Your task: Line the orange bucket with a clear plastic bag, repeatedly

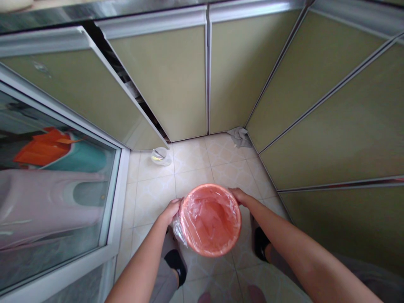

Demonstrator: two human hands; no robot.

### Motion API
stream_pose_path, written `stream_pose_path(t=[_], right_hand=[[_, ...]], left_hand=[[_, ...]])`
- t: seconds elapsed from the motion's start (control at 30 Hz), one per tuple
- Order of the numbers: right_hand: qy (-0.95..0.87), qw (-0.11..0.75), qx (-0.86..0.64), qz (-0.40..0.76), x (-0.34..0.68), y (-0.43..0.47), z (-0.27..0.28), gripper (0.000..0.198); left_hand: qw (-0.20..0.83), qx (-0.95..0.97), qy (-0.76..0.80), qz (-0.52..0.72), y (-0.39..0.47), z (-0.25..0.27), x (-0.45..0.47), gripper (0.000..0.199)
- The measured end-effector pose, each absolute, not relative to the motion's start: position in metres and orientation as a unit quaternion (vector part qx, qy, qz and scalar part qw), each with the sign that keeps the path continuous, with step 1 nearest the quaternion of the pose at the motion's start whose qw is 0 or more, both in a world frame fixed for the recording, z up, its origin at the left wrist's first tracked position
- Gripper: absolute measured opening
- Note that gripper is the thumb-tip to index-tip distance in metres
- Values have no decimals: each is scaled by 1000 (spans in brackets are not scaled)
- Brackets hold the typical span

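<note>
Though lined, plainly coral-pink bucket (239, 223)

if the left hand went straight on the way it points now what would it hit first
Most likely the salmon-pink bin: the left hand is against its side. Whether the overhanging plastic liner comes first is hard to tell.
</note>
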State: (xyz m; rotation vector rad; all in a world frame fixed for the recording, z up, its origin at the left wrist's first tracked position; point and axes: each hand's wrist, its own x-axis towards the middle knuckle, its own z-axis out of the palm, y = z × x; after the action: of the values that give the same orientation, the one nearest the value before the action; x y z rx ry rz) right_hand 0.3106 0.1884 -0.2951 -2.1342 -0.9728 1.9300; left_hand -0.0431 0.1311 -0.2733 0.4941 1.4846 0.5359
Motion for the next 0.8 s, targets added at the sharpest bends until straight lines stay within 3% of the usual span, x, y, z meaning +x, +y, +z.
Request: stream_pose_path(t=[0.13,0.27,0.33,0.43,0.53,0.7,0.8], right_hand=[[-306,88,-693,647,321,178,-276,24],[-294,113,-701,640,330,157,-257,15],[-301,100,-714,624,331,142,-251,12],[-319,53,-752,574,334,121,-248,10],[-338,32,-795,503,339,107,-240,25],[-532,176,-791,245,319,107,-202,28],[-663,203,-665,277,279,111,-184,24]], left_hand=[[750,154,620,168,118,-254,-69,31],[752,147,629,127,99,-239,-94,54],[699,187,681,113,88,-241,-96,61],[542,306,781,49,73,-255,-88,46],[448,372,813,14,66,-267,-80,35],[404,410,817,38,83,-252,-81,32],[386,459,798,55,93,-221,-76,29]])
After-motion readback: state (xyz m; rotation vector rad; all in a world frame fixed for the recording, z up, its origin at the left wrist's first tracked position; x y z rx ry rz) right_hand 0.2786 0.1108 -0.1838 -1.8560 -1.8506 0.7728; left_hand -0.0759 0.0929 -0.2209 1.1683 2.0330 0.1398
